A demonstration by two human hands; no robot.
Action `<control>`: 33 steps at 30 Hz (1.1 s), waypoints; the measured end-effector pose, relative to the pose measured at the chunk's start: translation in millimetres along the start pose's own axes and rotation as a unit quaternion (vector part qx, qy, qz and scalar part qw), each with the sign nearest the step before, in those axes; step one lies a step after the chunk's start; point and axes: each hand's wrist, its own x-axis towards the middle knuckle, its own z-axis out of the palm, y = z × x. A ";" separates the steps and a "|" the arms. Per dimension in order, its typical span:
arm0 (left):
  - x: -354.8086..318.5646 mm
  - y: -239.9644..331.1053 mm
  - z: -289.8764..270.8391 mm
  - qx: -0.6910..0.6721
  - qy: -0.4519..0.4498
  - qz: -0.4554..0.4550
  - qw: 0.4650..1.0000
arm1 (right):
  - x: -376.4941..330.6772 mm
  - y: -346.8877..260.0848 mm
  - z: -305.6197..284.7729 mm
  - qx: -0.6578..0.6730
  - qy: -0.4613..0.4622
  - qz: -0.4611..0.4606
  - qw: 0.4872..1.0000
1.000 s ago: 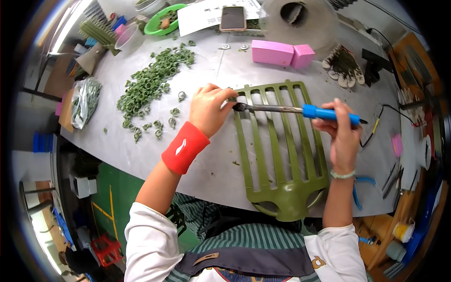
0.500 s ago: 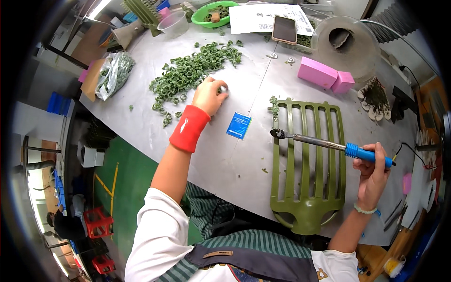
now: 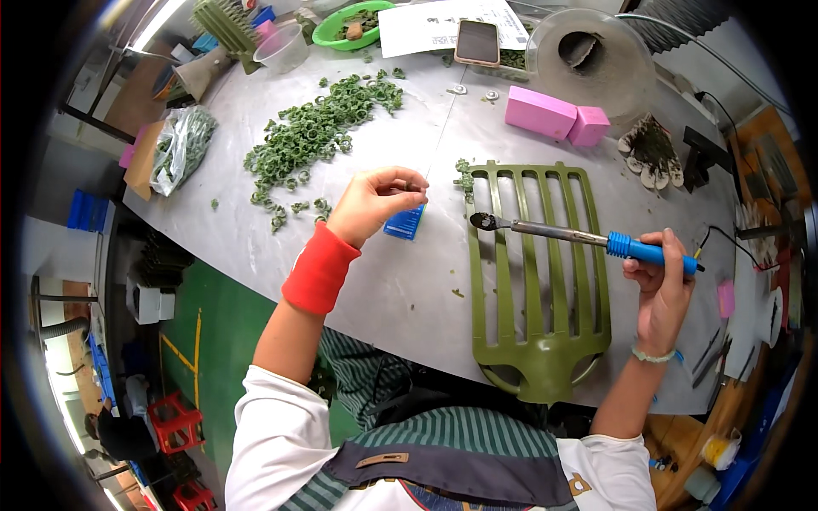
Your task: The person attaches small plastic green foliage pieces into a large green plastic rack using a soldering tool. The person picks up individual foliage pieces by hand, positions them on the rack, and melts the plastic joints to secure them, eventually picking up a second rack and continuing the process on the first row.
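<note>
- Since half a second ago your left hand has lifted off the pile of green rings and come nearer, and now hovers above the small blue card.
- Your left fingertips are pinched narrow together; something tiny may sit between them, but you cannot tell what.
- Your right hand is wrapped around the blue handle of the soldering tool, holding it firmly at the right side of the table.
- That tool's metal shaft reaches left across the olive-green slatted plastic part, its dark tip over the part's far left slats.
- The slatted part lies flat on the grey table, its rounded end toward you.
- A red wristband sits on your left wrist.
- Far right of the part lie two pink blocks, touching each other.
- At the far edge, a phone rests on a white sheet of paper.
</note>
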 end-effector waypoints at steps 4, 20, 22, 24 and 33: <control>-6.0 2.9 14.8 0.082 0.025 -0.001 0.996 | 0.1 1.1 -2.0 0.000 0.000 -0.010 1.000; 14.5 -8.6 76.4 0.344 0.140 0.265 0.890 | 13.0 25.3 6.6 0.037 -0.014 0.006 0.999; 16.2 -11.1 76.8 0.391 0.143 0.276 0.866 | 14.9 27.9 11.3 0.039 -0.017 0.006 0.999; 16.9 -14.5 74.3 0.397 0.146 0.285 0.860 | 14.3 28.6 16.4 0.043 -0.029 0.002 0.999; 17.4 -10.5 63.6 0.416 0.137 0.341 0.832 | 3.3 6.1 -6.0 0.007 0.002 -0.014 1.000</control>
